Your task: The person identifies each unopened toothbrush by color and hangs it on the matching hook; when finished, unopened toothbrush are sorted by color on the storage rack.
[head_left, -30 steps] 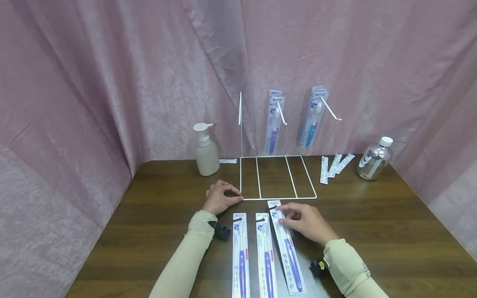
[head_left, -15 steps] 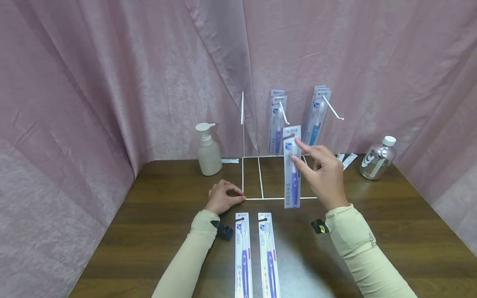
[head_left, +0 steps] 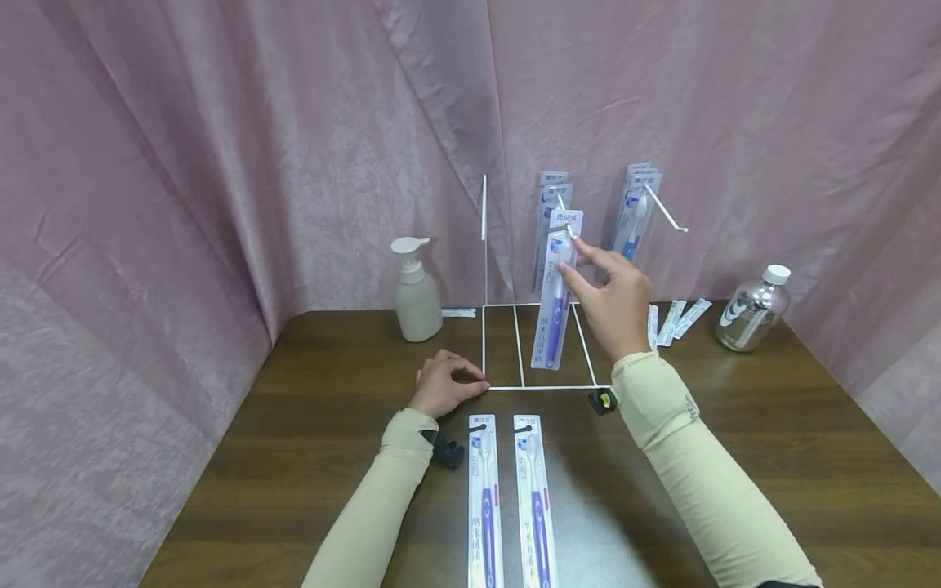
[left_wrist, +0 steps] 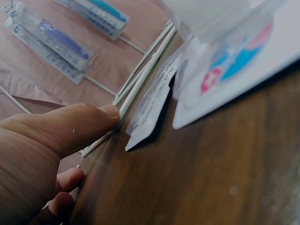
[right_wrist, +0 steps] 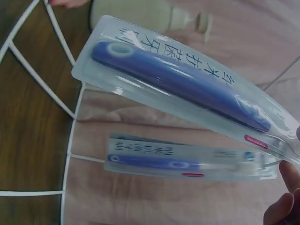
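Note:
My right hand (head_left: 613,298) pinches a packaged purple toothbrush (head_left: 556,302) between thumb and fingers, near the top of its card. The pack hangs upright, its hole slot at the tip of the white wire rack's (head_left: 547,388) middle hook. Behind it, packaged toothbrushes (right_wrist: 154,161) hang on that same hook. Blue ones (head_left: 634,216) fill the right hook, while the left hook (head_left: 483,208) is bare. At the rack's front left corner, my left hand (head_left: 444,384) pinches the wire, its thumb (left_wrist: 89,122) pressing on it. Two more purple toothbrush packs (head_left: 485,506) lie side by side before me.
Left of the rack stands a pump bottle (head_left: 417,302), with a small white strip (head_left: 459,312) beside it. Several paper strips (head_left: 671,322) and a clear bottle (head_left: 751,314) with a white cap are on the right. A pink curtain (head_left: 220,163) closes the back.
My right hand has lifted the rightmost toothbrush pack off the table, up and forward to the middle hook. The left hand keeps its place at the rack corner.

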Action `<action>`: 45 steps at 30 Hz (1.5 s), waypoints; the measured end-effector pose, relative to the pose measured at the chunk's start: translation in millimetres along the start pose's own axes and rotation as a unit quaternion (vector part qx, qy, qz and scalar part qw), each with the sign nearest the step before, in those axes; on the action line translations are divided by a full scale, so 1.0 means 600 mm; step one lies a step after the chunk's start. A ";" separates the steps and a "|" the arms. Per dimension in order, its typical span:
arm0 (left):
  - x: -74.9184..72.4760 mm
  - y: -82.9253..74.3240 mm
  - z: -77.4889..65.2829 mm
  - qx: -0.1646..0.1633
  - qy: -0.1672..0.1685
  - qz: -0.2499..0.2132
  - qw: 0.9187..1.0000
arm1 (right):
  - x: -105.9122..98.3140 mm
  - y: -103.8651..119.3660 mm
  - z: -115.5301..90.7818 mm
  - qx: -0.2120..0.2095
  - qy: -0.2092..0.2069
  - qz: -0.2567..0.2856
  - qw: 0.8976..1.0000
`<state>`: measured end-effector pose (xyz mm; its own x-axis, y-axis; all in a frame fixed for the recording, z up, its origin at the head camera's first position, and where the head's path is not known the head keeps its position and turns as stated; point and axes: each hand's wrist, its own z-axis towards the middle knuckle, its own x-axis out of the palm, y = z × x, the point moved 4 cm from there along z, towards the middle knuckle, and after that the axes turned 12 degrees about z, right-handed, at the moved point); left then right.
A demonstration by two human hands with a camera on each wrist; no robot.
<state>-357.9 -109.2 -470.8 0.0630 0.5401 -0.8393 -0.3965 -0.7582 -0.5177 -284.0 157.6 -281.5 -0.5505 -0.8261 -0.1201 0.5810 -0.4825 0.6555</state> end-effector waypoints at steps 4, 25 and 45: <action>0.000 0.006 0.001 0.004 -0.005 0.002 1.000 | 0.025 -0.031 0.029 0.034 -0.018 -0.011 0.999; -0.001 0.004 0.001 -0.005 0.008 0.001 1.000 | 0.032 -0.076 0.012 0.129 0.025 0.035 0.991; -0.009 0.009 0.000 -0.003 0.002 0.006 1.000 | -0.006 -0.084 -0.310 0.331 0.380 0.049 0.862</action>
<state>-360.4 -116.1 -469.3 0.0609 0.5294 -0.8462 -0.3917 -0.7671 -0.5081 -199.9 130.4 -452.5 0.1805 -0.9270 -0.3287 -0.0057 -0.3351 0.9422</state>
